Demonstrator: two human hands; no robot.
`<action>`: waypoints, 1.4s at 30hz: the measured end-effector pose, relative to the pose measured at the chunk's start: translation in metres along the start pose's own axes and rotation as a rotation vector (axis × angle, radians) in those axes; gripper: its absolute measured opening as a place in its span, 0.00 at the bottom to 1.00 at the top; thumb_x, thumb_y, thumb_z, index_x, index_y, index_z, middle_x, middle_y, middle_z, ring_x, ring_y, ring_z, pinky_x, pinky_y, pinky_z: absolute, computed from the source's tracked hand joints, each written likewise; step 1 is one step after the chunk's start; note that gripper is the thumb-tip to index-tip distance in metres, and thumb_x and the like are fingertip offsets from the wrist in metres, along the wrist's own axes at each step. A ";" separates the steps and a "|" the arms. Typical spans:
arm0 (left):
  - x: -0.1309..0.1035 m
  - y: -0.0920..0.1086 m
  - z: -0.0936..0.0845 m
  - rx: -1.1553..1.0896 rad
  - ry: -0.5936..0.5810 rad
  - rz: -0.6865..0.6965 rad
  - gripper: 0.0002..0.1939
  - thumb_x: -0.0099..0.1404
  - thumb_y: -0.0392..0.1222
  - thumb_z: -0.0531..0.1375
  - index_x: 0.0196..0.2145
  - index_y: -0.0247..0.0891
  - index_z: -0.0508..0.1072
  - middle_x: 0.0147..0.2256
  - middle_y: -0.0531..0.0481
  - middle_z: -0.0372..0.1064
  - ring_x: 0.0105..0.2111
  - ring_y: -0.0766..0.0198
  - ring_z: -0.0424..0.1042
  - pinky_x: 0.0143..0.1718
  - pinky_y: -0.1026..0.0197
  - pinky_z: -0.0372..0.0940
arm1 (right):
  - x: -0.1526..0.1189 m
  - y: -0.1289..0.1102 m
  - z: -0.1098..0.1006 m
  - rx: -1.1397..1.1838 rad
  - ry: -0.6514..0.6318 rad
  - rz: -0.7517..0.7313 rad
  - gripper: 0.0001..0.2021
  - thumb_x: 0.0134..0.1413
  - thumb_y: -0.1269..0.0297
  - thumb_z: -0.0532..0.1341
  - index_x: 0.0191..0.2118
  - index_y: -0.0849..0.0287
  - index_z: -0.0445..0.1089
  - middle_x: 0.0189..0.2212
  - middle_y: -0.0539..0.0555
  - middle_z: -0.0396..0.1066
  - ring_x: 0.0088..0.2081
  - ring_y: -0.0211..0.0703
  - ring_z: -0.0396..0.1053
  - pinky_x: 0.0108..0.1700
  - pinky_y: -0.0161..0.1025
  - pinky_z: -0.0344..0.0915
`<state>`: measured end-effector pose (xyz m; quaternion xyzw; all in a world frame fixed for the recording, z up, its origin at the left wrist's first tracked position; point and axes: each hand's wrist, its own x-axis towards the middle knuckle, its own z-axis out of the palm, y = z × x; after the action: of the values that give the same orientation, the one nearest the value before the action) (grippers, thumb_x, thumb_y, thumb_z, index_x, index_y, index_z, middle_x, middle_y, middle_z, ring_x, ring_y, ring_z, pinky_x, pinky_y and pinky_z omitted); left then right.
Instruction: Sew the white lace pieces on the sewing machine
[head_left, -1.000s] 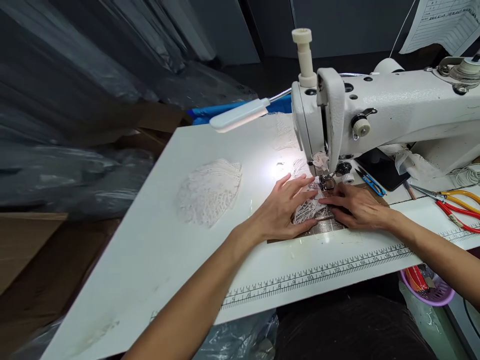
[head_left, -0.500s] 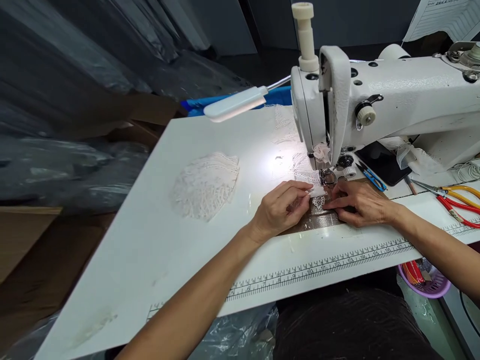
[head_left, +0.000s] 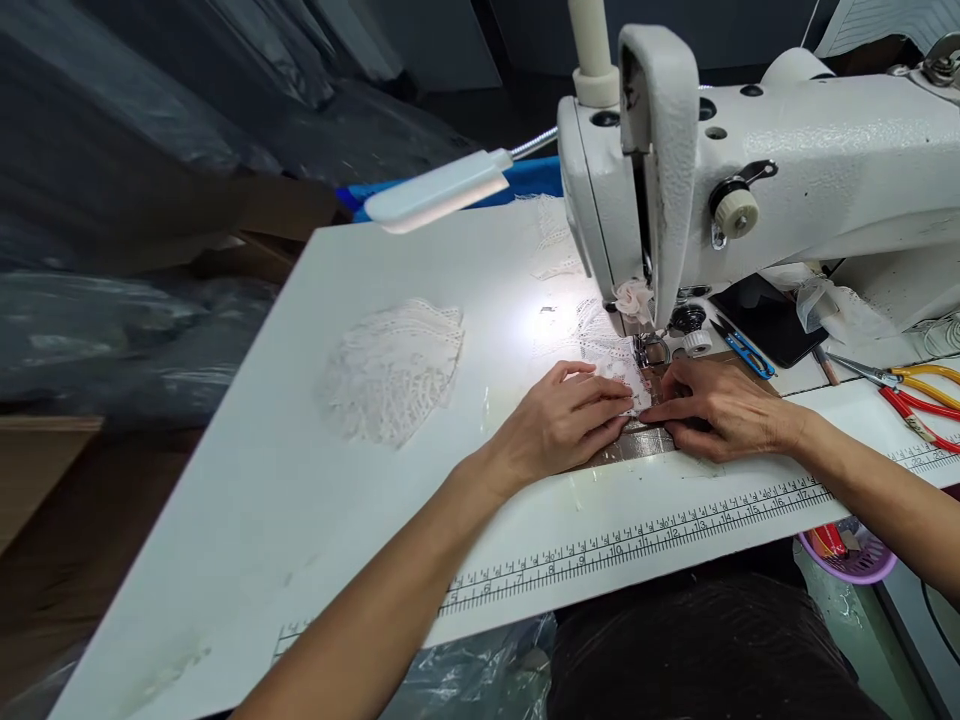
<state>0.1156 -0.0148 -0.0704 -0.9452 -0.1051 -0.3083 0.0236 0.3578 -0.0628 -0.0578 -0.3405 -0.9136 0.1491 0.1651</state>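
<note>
Lace [head_left: 613, 352], left hand [head_left: 566, 420] palm-down atop, right hand [head_left: 716, 408] index extended

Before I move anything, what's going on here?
A person has both hands at a piece of white lace beside the needle end of a sewing machine. The left hand rests its fingers on it; the right hand reaches its edge, pinching or not unclear. More lace lies farther left on the table.

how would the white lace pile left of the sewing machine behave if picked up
The white lace pile would probably droop, its openwork looking thin. Likely light too, given the holes; its layered edge suggests pieces might slip apart.
</note>
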 end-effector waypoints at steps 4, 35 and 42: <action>-0.002 -0.001 0.000 0.039 0.037 -0.009 0.06 0.67 0.30 0.58 0.40 0.36 0.72 0.39 0.48 0.79 0.37 0.65 0.78 0.49 0.53 0.71 | -0.001 0.000 -0.001 0.004 -0.002 0.012 0.17 0.61 0.64 0.55 0.50 0.55 0.77 0.41 0.59 0.69 0.42 0.46 0.66 0.44 0.44 0.65; -0.001 0.007 0.003 0.044 0.031 -0.018 0.06 0.69 0.31 0.57 0.40 0.36 0.75 0.39 0.50 0.80 0.37 0.67 0.79 0.52 0.54 0.71 | 0.000 0.010 -0.002 0.280 0.208 0.205 0.17 0.59 0.68 0.53 0.48 0.61 0.77 0.37 0.56 0.76 0.38 0.41 0.73 0.43 0.40 0.69; -0.001 0.008 0.006 0.055 0.098 -0.010 0.06 0.70 0.32 0.57 0.38 0.36 0.74 0.38 0.50 0.79 0.36 0.67 0.79 0.50 0.55 0.72 | -0.001 0.003 0.007 0.077 0.150 0.137 0.17 0.60 0.68 0.55 0.51 0.55 0.76 0.41 0.57 0.71 0.38 0.41 0.71 0.42 0.41 0.69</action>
<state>0.1202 -0.0220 -0.0755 -0.9274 -0.1171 -0.3514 0.0530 0.3574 -0.0619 -0.0656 -0.4058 -0.8667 0.1691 0.2356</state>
